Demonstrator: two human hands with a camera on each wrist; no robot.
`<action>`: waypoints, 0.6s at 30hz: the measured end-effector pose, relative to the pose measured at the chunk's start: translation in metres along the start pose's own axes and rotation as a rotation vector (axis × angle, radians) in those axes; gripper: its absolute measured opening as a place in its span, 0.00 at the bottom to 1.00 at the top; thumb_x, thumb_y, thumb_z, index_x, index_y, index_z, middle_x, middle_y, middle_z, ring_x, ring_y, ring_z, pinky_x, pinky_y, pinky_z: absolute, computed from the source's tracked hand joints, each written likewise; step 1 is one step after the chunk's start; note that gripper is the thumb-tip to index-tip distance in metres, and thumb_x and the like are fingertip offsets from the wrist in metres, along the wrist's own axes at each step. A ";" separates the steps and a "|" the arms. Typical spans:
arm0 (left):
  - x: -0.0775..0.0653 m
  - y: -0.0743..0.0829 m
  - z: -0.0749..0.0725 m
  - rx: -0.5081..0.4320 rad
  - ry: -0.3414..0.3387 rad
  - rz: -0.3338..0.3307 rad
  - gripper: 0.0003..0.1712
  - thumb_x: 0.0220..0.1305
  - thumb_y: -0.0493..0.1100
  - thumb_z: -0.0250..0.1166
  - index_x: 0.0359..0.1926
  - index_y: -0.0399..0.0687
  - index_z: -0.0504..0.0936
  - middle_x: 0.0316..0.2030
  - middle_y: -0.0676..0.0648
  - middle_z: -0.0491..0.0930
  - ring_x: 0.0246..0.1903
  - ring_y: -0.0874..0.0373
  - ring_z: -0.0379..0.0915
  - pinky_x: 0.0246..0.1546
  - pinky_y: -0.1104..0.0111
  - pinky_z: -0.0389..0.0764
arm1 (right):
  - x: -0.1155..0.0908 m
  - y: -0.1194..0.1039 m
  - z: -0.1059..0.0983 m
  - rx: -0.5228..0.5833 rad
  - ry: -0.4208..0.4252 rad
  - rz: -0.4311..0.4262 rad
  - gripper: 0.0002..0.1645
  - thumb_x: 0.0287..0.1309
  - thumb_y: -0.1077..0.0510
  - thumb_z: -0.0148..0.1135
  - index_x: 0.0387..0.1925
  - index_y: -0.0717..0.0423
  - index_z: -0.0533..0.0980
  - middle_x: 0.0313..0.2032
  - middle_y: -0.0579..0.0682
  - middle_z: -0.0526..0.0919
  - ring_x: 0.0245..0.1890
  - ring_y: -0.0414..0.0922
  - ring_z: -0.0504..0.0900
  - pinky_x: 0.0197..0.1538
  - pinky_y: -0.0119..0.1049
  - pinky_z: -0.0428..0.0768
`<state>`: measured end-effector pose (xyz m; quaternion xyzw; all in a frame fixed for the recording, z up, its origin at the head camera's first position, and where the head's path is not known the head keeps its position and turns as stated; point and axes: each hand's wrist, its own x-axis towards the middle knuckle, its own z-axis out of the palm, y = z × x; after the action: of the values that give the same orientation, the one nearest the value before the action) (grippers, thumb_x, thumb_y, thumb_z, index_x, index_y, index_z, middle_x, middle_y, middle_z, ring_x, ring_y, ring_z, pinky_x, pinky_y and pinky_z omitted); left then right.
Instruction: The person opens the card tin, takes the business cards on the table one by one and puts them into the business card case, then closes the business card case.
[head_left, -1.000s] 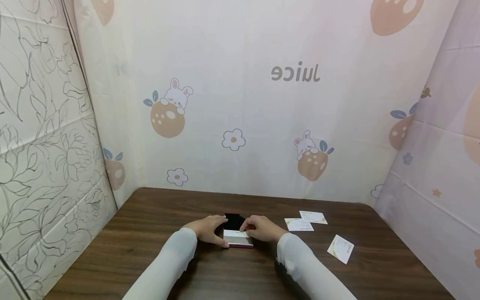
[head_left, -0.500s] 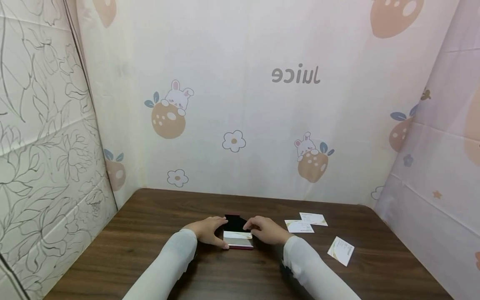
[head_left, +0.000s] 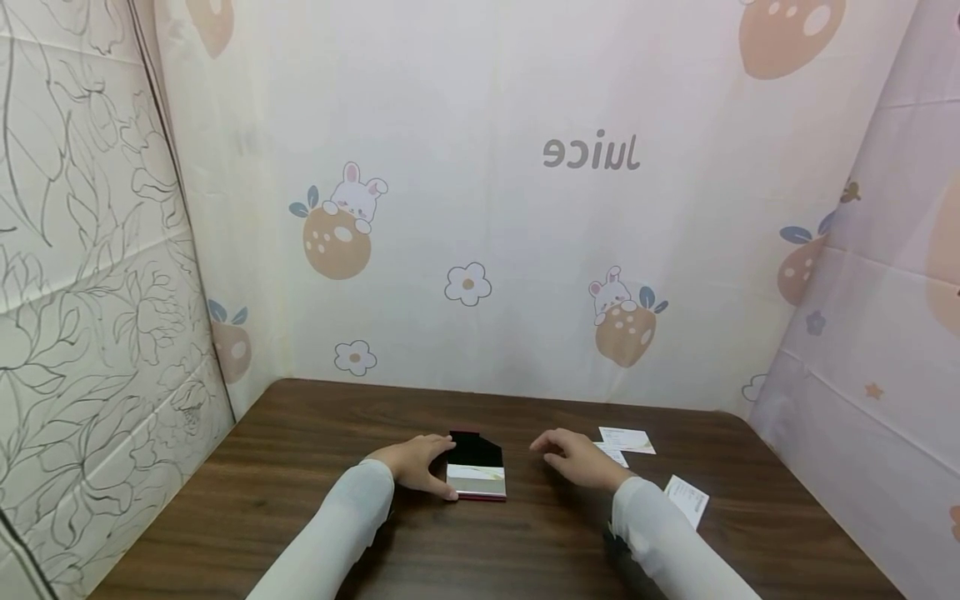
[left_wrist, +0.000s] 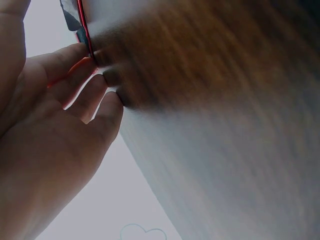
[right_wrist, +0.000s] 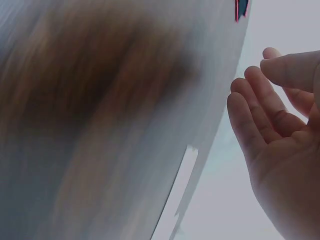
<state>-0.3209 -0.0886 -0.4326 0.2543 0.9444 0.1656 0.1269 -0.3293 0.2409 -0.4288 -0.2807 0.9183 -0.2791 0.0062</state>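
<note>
An open business card case [head_left: 480, 455] lies on the table, with a black lid lining, a silver lower part and a red edge. A white card with gold marks [head_left: 476, 473] sits in its silver part. My left hand [head_left: 411, 463] holds the case by its left side, thumb at the near corner and fingers at the far side. In the left wrist view, its fingertips meet the red-edged case [left_wrist: 85, 30]. My right hand [head_left: 581, 460] hangs right of the case, apart from it, fingers loosely bent and holding nothing, as the right wrist view confirms.
Two overlapping business cards [head_left: 627, 439] lie to the right, partly behind my right hand. Another card [head_left: 686, 500] lies nearer, partly covered by my right sleeve. Patterned curtains [head_left: 465, 208] stand behind the dark wooden table [head_left: 337, 533] and at both sides.
My right hand has let go of the card in the case and moved right toward the loose cards. My left hand and the case have stayed in place.
</note>
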 end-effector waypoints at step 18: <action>-0.002 0.002 -0.002 -0.001 0.000 -0.009 0.53 0.54 0.66 0.73 0.75 0.49 0.64 0.73 0.46 0.62 0.72 0.48 0.56 0.66 0.48 0.65 | -0.036 0.072 -0.051 -0.215 0.179 0.152 0.20 0.60 0.69 0.60 0.54 0.70 0.77 0.51 0.67 0.79 0.53 0.66 0.77 0.55 0.62 0.74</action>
<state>-0.3187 -0.0885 -0.4299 0.2501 0.9454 0.1655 0.1280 -0.3449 0.3352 -0.4284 -0.1832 0.9584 -0.2018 -0.0848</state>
